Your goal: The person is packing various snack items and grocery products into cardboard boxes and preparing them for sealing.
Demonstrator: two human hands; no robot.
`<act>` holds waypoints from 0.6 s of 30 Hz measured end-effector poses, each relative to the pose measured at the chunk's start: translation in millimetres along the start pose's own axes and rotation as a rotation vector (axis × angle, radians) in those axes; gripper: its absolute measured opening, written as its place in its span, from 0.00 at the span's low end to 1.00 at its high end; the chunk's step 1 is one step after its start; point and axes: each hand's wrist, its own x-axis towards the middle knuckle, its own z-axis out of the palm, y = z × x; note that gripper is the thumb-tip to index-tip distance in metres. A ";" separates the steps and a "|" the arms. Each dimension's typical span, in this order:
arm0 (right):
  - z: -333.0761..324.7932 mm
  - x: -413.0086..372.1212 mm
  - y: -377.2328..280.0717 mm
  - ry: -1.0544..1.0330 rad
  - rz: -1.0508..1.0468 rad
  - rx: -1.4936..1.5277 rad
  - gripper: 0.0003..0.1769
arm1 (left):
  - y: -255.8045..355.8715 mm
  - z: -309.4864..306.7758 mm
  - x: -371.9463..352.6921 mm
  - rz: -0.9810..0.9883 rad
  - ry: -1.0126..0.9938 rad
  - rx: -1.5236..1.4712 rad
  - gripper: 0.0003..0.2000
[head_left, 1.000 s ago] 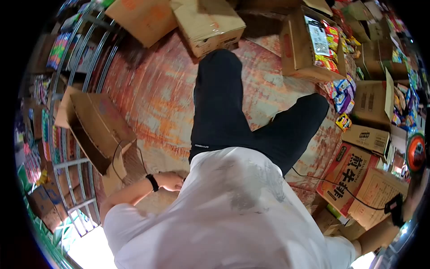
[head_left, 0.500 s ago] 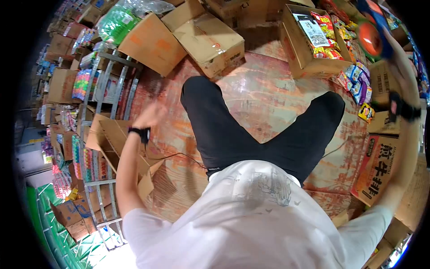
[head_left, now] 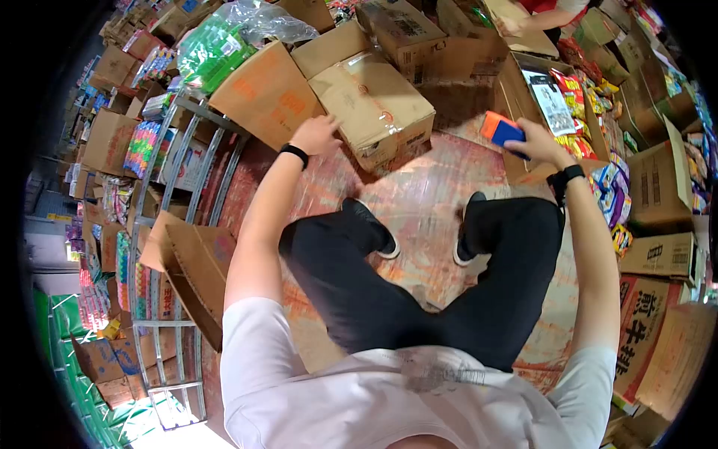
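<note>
While my 2 shoes rest on the scuffed floor, my right hand is clamped on 1 tool, orange and blue, seen just beside the snack box, which is open and holds bags. My left hand: fingers loosely bent, apart from the thumb, at the left edge of 1 taped box; contact, I cannot tell. Left of that: 1 tan box, orange print. Farther left: 1 metal rack; 1 open box beside it. Far right: 1 box with large black characters. Beyond the snack box: another person's hand.
</note>
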 end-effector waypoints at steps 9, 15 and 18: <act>94.2 155.2 62.0 -0.107 0.026 0.266 0.26 | -17.2 241.2 118.5 -0.710 0.389 -1.334 0.36; 183.5 248.7 61.4 0.024 0.165 0.586 0.28 | -45.0 263.5 122.5 -0.769 0.268 -1.581 0.36; 202.3 274.9 43.4 -0.031 0.171 0.556 0.31 | -17.6 237.1 117.2 -0.722 0.534 -1.547 0.34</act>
